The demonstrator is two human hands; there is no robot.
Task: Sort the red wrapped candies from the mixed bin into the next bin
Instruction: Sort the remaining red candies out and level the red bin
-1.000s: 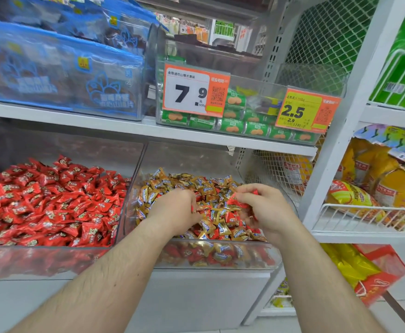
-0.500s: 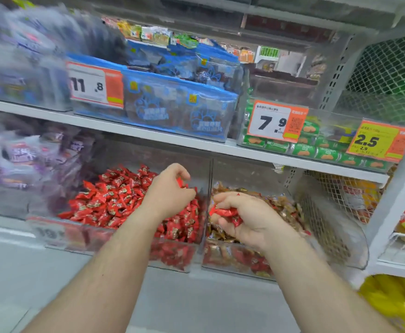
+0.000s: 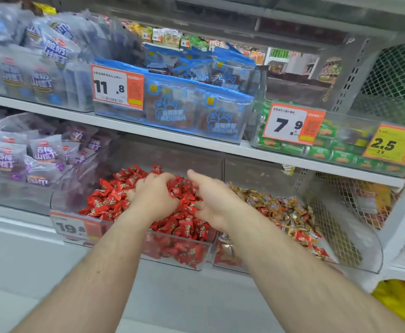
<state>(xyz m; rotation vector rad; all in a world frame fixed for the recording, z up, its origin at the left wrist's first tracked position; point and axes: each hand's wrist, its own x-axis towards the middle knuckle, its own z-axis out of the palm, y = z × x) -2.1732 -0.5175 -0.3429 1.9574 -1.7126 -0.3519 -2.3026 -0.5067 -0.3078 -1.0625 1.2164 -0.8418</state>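
Head view has both hands over the red bin (image 3: 134, 239): left hand (image 3: 154, 200) curled down into the red candies (image 3: 110, 200), whether it grips any I cannot tell; right hand (image 3: 211, 205) spread, fingers loose, holding nothing. Mixed bin (image 3: 355, 239) sits at three o'clock. I'd let go low over the pile, fingers fully splayed, so nothing bounces back across the divider

Bright, even overhead store lighting with soft, faint shadows. Motion blur smears the purple-and-grey snack bags (image 3: 16, 75) at upper left and the yellow price tag (image 3: 388, 145) at right. Wide-angle distortion bows the white metal shelf edge (image 3: 172, 135). Mild glare on the clear plastic bin front (image 3: 355, 241).
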